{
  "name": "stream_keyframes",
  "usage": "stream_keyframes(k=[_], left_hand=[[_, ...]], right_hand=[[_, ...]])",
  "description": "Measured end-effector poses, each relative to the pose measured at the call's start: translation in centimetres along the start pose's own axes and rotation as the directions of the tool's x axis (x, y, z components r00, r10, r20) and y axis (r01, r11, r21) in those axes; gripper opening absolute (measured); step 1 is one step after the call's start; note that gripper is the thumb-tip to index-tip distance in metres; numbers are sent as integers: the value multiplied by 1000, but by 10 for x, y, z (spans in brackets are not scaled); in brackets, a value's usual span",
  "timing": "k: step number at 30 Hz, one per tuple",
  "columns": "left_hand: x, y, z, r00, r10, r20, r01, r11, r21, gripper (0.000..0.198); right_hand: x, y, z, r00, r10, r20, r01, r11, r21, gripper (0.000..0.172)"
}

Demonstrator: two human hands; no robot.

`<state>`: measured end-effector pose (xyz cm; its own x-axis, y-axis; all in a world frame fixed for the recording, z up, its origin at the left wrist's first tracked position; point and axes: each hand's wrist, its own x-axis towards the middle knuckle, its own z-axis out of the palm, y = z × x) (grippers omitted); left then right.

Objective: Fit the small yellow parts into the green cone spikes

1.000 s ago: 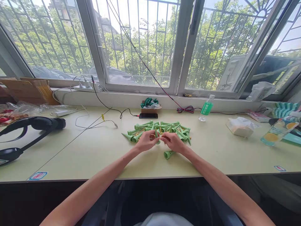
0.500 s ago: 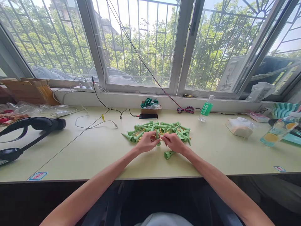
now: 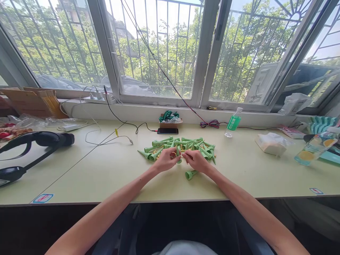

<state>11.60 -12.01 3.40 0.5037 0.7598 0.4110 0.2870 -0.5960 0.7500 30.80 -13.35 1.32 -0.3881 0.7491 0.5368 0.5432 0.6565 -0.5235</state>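
A pile of several green plastic cones (image 3: 183, 144) lies on the pale green table (image 3: 106, 170) in front of me. My left hand (image 3: 166, 160) is closed around one green cone (image 3: 177, 153), held upright between the two hands. My right hand (image 3: 196, 160) pinches a small piece against that cone; I cannot make out what the piece is. One more green cone (image 3: 190, 174) lies on the table just below my right hand.
A black phone (image 3: 167, 130) and a small cardboard box (image 3: 170, 119) sit behind the pile. A green-labelled bottle (image 3: 232, 123) stands to the right, with a white packet (image 3: 271, 142) and another bottle (image 3: 313, 150) further right. Black headgear (image 3: 32, 145) and cables lie at the left.
Barely anything differs; both hands stay together at the cone, with only small shifts of the fingers.
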Motion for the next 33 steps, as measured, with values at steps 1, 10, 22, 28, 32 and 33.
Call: stream_keyframes(k=[1, 10, 22, 28, 32, 33], left_hand=[[0, 0, 0, 1000, -1, 0, 1, 1000, 0, 17], [0, 0, -1, 1000, 10, -6, -10, 1000, 17, 16], [-1, -5, 0, 997, 81, 10, -81, 995, 55, 13], [-1, -6, 1, 996, 90, 10, -91, 993, 74, 12], [-1, -8, 1, 997, 75, 2, -75, 995, 66, 14], [0, -9, 1, 998, 71, -3, -70, 995, 65, 14]], right_hand=[[0, 0, 0, 1000, -2, 1, 2, 1000, 3, 36], [0, -2, -1, 1000, -8, 4, 8, 1000, 0, 36], [0, -2, -1, 1000, 3, 11, -3, 1000, -30, 33], [0, -2, -1, 1000, 20, 14, -20, 999, -39, 33], [0, -3, -1, 1000, 25, 7, -25, 999, -31, 34], [0, -3, -1, 1000, 25, 6, -25, 999, -28, 34]])
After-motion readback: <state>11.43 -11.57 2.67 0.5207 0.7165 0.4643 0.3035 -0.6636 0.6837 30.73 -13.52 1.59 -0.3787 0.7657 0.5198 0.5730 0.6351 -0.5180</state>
